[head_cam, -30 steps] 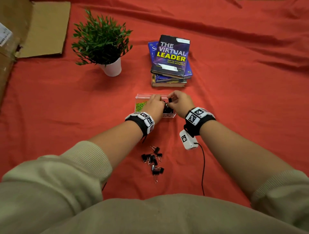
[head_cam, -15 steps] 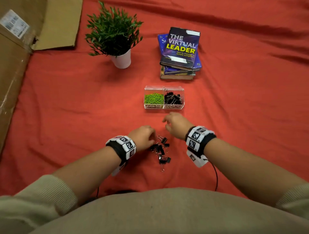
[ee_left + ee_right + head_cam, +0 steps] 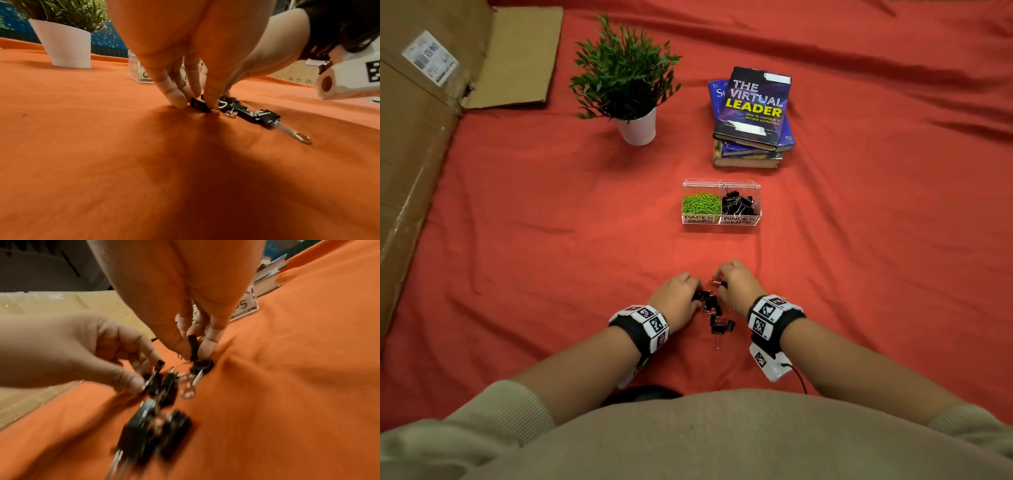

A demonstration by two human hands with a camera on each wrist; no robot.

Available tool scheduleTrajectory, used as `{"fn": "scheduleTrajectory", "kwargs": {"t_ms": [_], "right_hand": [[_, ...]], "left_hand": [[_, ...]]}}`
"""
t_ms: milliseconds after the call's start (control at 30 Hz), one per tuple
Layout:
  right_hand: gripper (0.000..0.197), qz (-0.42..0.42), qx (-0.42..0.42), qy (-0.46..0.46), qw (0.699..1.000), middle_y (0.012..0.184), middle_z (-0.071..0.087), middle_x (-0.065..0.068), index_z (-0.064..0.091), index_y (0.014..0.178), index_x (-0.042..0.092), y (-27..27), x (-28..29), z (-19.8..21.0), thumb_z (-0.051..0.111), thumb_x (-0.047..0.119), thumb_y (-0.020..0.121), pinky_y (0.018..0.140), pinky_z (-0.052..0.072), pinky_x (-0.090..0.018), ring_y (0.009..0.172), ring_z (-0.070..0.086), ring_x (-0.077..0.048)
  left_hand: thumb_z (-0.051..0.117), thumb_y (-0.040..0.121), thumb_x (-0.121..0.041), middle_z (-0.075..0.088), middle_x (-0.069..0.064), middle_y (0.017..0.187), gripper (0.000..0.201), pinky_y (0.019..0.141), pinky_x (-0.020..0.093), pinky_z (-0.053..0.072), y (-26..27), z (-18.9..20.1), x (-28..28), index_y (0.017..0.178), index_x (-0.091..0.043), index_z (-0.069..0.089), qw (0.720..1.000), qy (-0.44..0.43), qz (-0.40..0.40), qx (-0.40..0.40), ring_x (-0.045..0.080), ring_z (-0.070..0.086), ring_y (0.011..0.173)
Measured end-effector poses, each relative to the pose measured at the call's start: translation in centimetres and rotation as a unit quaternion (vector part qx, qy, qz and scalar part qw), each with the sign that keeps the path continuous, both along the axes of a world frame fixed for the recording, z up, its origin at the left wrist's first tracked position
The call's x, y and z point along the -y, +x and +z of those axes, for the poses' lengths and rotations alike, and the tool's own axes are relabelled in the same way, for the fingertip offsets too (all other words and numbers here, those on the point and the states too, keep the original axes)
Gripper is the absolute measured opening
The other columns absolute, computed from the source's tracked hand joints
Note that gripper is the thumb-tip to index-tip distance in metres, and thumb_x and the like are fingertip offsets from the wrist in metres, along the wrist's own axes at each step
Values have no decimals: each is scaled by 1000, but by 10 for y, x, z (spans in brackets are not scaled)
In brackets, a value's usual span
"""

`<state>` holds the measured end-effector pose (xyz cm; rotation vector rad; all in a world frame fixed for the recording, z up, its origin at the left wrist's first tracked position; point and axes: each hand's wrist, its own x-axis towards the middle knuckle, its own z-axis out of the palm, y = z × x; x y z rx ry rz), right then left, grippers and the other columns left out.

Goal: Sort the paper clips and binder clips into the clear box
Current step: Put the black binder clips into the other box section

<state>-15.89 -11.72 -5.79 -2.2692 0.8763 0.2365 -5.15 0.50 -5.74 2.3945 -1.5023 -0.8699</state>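
A small heap of black binder clips (image 3: 717, 317) lies on the red cloth close to me. My left hand (image 3: 678, 294) pinches one black binder clip (image 3: 200, 105) at the heap's left edge. At the heap's far right, my right hand (image 3: 732, 282) pinches another binder clip (image 3: 193, 347) between thumb and fingers. The clear box (image 3: 721, 202) stands farther off, its lid open, with green paper clips (image 3: 701, 203) in the left compartment and black binder clips (image 3: 739, 202) in the right one.
A potted plant (image 3: 628, 82) in a white pot stands at the back left, a stack of books (image 3: 751, 116) behind the box. Brown cardboard (image 3: 421, 130) lines the left side. My beige sleeves and lap fill the near edge.
Both hands came back from the clear box to the heap near me. Half a second ago they hovered beside the clips; now each pinches a binder clip.
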Motion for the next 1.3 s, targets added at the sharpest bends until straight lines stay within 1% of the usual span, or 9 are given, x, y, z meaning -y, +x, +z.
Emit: {"fn": "scheduleTrajectory", "kwargs": {"t_ms": [167, 267, 400, 500, 667, 800, 900, 1033, 1300], "right_hand": [[15, -172, 111, -20, 979, 103, 63, -7, 64, 98, 11, 21, 57, 30, 64, 7, 83, 81, 47, -24, 88, 58, -17], [11, -202, 132, -64, 968, 100, 67, -12, 68, 93, 8, 39, 98, 50, 64, 8, 82, 84, 49, -30, 92, 62, -24], [11, -131, 69, -110, 983, 107, 63, -15, 70, 88, 3, 60, 121, 56, 61, 7, 84, 86, 47, -30, 97, 60, -28], [16, -73, 12, -138, 988, 115, 56, -20, 69, 93, -2, 63, 125, 45, 57, 3, 85, 93, 42, -34, 111, 51, -35], [15, -9, 98, -202, 974, 106, 55, -14, 67, 94, 4, 45, 99, 41, 56, 9, 86, 90, 43, -39, 105, 45, -31], [16, 142, 2, -50, 989, 100, 64, -11, 67, 93, 9, 20, 49, 32, 53, 11, 84, 85, 46, -34, 98, 58, -28], [22, 201, -72, -8, 977, 104, 57, -11, 62, 101, 10, -3, 19, 17, 54, 12, 82, 85, 48, -37, 101, 56, -30], [27, 184, -73, -20, 980, 110, 49, -13, 57, 111, 7, -21, 7, 8, 53, 9, 84, 86, 44, -37, 106, 49, -29], [17, 43, -64, 40, 996, 111, 50, -11, 61, 101, 7, -33, 15, -6, 62, 15, 86, 93, 43, -32, 104, 54, -27]], "left_hand": [[63, 86, -23, 51, 5, 113, 30, 93, 40, 47, 0, 1, 0, 114, -15, 56, 1000, 15, 7, -27, 28, 56, 106], [63, 85, -17, 49, 6, 111, 24, 93, 38, 47, 0, 2, 2, 108, -14, 59, 998, 18, 23, -61, 28, 57, 102], [66, 83, -12, 52, 7, 107, 20, 90, 25, 41, 6, 3, 7, 103, -12, 64, 993, 2, 64, -95, 21, 55, 99], [68, 81, -10, 62, 5, 106, 19, 88, 22, 41, 14, 1, 11, 100, -13, 66, 989, 4, 90, -118, 20, 59, 100], [68, 82, -10, 71, 5, 104, 20, 84, 19, 43, 27, 1, 21, 102, -12, 70, 982, -3, 122, -143, 17, 63, 99], [71, 79, -9, 73, 5, 91, 13, 72, 20, 44, 35, 4, 35, 91, -14, 72, 974, -34, 156, -160, 15, 62, 80], [71, 77, -7, 67, -1, 76, 12, 66, 22, 45, 41, 12, 48, 83, -17, 69, 967, -62, 176, -173, 14, 59, 73], [71, 77, -5, 66, 0, 78, 11, 65, 21, 43, 50, 26, 77, 86, -13, 69, 963, -115, 183, -163, 11, 56, 70], [66, 82, -9, 67, 3, 86, 12, 74, 24, 47, 57, 47, 156, 93, -11, 69, 964, -172, 182, -83, 16, 58, 77]]}}
